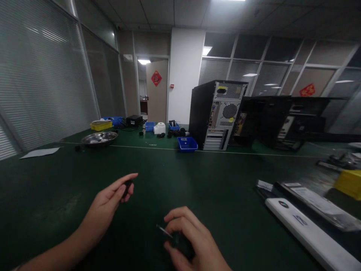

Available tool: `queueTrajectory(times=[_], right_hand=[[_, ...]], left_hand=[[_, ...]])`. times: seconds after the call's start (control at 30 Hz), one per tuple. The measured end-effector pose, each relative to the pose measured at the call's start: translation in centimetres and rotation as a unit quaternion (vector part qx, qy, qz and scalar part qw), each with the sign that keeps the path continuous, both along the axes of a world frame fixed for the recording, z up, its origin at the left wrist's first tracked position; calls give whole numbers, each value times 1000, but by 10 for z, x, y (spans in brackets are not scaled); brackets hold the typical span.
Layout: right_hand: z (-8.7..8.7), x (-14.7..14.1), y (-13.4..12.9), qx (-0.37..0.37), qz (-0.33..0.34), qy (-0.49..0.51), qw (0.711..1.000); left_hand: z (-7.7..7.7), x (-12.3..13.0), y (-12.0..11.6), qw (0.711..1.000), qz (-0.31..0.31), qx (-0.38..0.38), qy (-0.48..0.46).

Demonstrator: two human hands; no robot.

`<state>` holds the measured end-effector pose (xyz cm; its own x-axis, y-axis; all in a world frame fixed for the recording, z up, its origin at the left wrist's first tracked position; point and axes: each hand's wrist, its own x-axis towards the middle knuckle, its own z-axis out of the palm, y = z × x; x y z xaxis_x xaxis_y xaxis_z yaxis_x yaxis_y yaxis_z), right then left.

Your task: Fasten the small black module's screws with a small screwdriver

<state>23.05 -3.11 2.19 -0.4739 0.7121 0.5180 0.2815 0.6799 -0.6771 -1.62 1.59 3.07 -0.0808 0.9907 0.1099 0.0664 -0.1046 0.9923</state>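
Observation:
In the head view, my left hand is raised over the green table, pinching a small black piece between thumb and fingers, index finger stretched out. Its exact kind is too dark to make out. Lower and to the right, my right hand is wrapped round the dark handle of a screwdriver. The short metal shaft sticks out to the left, towards my left hand, and does not touch the black piece. Part of the handle is hidden by my fingers.
A blue tray stands by a black computer tower at the back. A metal bowl and white sheet lie on the left. To the right are a long white panel and a yellow box.

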Motion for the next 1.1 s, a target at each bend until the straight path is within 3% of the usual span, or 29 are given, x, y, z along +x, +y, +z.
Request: queueTrajectory(times=[0.13, 0.23, 0.33, 0.47, 0.6, 0.8, 0.93, 1.1], right_hand=[[1, -1, 3, -22, 18, 14, 999], [1, -1, 3, -52, -3, 0, 999], [-2, 0, 5, -86, -43, -20, 995], [-8, 3, 9, -103, -53, -20, 993], [-14, 6, 11, -77, -34, -25, 996], [-12, 4, 7, -9, 19, -54, 998], [-13, 4, 6, -26, 22, -87, 996], [-8, 4, 6, -51, 38, -113, 992]], left_hand=[[3, -2, 3, 999, 15, -14, -33], [-1, 3, -5, 998, -57, -28, -15], [-6, 8, -16, 985, -169, -38, 8], [-10, 13, -31, 977, -208, -37, 37], [-12, 18, -39, 963, -254, 22, 93], [-5, 18, -39, 948, -249, 71, 182], [-4, 18, -38, 938, -239, 135, 212], [-6, 18, -38, 946, -229, 109, 200]])
